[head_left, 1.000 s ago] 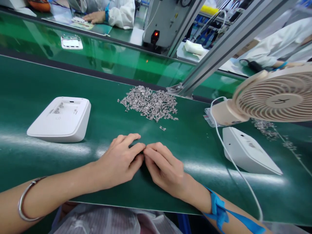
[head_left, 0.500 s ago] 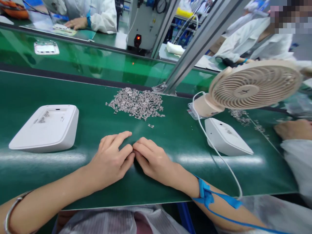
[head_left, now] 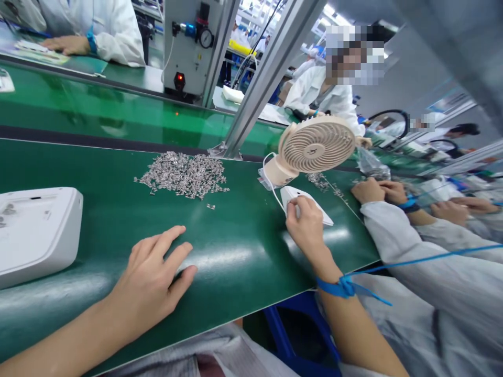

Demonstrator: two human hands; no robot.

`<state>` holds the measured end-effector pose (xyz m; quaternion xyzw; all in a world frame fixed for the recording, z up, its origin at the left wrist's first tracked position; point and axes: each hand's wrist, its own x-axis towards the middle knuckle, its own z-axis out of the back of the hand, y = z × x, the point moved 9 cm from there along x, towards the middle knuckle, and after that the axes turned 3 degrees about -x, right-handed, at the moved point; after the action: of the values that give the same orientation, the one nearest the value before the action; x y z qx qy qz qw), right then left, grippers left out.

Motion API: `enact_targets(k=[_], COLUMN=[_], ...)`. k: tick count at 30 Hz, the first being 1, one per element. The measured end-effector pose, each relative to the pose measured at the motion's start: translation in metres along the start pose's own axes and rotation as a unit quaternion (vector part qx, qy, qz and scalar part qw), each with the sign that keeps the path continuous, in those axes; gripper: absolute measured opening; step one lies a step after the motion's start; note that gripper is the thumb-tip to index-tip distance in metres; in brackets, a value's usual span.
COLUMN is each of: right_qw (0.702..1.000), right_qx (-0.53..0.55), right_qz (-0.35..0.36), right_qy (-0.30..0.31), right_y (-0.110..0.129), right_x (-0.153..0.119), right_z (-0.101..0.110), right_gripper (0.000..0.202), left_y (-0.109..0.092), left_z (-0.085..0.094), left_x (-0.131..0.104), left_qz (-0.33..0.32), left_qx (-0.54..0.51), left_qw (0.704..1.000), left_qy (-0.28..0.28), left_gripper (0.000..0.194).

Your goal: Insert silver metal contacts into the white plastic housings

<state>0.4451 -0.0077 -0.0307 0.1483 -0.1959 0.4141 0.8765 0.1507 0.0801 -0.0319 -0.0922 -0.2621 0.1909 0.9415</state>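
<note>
My left hand [head_left: 157, 277] rests on the green table [head_left: 243, 225] with its fingers apart and nothing in it. Over the near end of the right white housing [head_left: 324, 213] is my right hand [head_left: 306, 222], its fingers bent together; whatever they hold is too small to make out. A blue strap [head_left: 341, 287] circles that wrist. Beyond my left hand lies a pile of small metal parts [head_left: 184, 173], with one piece [head_left: 211, 207] apart from it. Another white housing [head_left: 43, 225] sits at the left, with small parts in its recess.
A beige fan [head_left: 314, 146] with a white cable stands behind the right housing. A metal post [head_left: 255, 78] rises at the table's back edge, before a green conveyor [head_left: 129, 115]. At the right, a co-worker's hands [head_left: 369, 191] are near more small parts.
My hands have parted. The right one has moved right to the white housing, while the left has opened. The view has turned to the right.
</note>
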Motion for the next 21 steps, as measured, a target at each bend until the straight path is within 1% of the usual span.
enact_targets(k=[2,3,5,8,12,16,18,21], right_qw=[0.993,0.988,0.975,0.959,0.947,0.935,0.935,0.939], right_qx=[-0.068,-0.095,-0.141,-0.185,-0.224,-0.21,-0.193,-0.18], right_qz=[-0.068,-0.091,-0.103,-0.083,-0.058,-0.001,0.021,0.04], right_qy=[0.062,0.086,0.136,0.199,0.222,0.285,0.298,0.29], right_y=[-0.024,-0.031,-0.036,-0.033,-0.035,-0.039,-0.04,-0.039], right_x=[0.004,0.005,0.007,0.01,0.018,0.025,0.027,0.029], right_z=[-0.008,-0.01,-0.015,-0.024,-0.03,-0.038,-0.037,-0.033], right_gripper=[0.026,0.029,0.033,0.035,0.036,0.035,0.032,0.032], left_y=[0.0,0.001,0.003,0.007,0.007,0.004,0.003,0.002], left_z=[0.0,0.0,-0.001,-0.003,-0.002,0.003,0.004,0.006], left_x=[0.0,0.001,0.001,0.002,0.003,0.003,0.003,0.002], left_qz=[-0.003,-0.002,0.003,0.007,-0.007,-0.025,-0.036,-0.05], left_qx=[0.0,-0.001,-0.002,-0.007,-0.01,-0.011,-0.012,-0.014], left_qw=[1.0,1.0,1.0,1.0,1.0,1.0,0.999,0.998], left_qy=[-0.001,-0.002,0.0,0.007,0.002,-0.014,-0.018,-0.028], left_gripper=[0.019,0.019,0.02,0.02,0.02,0.018,0.017,0.017])
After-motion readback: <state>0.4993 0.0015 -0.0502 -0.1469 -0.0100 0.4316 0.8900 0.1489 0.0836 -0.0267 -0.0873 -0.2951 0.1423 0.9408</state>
